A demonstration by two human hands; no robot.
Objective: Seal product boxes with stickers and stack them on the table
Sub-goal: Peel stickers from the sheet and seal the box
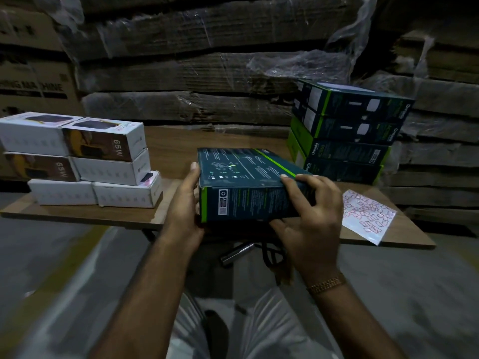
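A dark blue-green product box with a green stripe is held over the near edge of the wooden table. My left hand grips its left end, thumb up along the side. My right hand grips the box's right front corner, fingers over the top edge and thumb underneath. A stack of several matching dark boxes stands at the back right. A sticker sheet with many small red-outlined stickers lies on the table just right of my right hand.
White and brown "65W" boxes are stacked three layers high on the table's left. Plastic-wrapped flat cardboard is piled behind the table. A chair base and cables show below the table edge, above my lap.
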